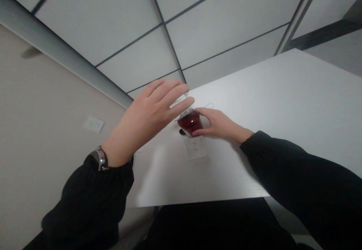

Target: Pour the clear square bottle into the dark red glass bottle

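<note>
A rounded bottle of dark red liquid (190, 122) stands on the white table. My right hand (216, 123) is wrapped round its right side, thumb and fingers on opposite sides. Over the bottle's top, my left hand (162, 103) curves its fingers around a clear, whitish plastic piece (185, 112), whose exact kind I cannot make out. The left thumb is hidden behind the hand. Just in front of the bottle lies a clear, square plastic piece (196, 148) with a round mark in its middle. A small black round thing (182, 132) shows at the bottle's left.
Behind the bottle lies a small clear object (209, 105), partly hidden by my right hand. The white table (271, 99) reaches to white panelled doors (226, 20) at the back. A wall socket (94, 124) is on the left wall.
</note>
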`<state>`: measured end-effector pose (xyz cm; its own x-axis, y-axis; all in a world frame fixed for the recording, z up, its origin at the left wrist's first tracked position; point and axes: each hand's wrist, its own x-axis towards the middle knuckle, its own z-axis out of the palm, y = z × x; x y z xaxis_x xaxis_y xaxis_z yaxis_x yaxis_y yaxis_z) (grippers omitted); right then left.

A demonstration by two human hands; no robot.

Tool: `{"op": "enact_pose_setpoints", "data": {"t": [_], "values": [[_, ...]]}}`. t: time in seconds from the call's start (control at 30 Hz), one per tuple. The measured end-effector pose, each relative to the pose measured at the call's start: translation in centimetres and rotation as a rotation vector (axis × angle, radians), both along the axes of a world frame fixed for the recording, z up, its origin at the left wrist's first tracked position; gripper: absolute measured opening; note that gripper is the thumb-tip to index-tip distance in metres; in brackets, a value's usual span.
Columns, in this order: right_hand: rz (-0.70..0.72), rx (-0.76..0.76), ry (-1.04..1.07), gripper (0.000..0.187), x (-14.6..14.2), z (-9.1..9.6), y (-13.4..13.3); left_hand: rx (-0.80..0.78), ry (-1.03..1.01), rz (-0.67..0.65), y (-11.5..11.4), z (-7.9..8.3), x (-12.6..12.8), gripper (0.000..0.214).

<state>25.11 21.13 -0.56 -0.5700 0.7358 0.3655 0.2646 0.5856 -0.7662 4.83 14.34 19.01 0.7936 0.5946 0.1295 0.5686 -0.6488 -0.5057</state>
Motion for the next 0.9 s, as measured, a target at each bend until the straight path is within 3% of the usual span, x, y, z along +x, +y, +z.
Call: {"op": "enact_pose_setpoints", "data": {"t": [0.63,0.9], "values": [[-0.003,0.027,-0.011,0.076,0.1,0.1,0.0,-0.092,-0.046,0.030,0.0,0.3,0.9,0.048],[-0.009,0.042,-0.025,0.075,0.0,0.1,0.0,-0.045,0.008,0.006,0.0,0.4,1.2,0.045]]}}
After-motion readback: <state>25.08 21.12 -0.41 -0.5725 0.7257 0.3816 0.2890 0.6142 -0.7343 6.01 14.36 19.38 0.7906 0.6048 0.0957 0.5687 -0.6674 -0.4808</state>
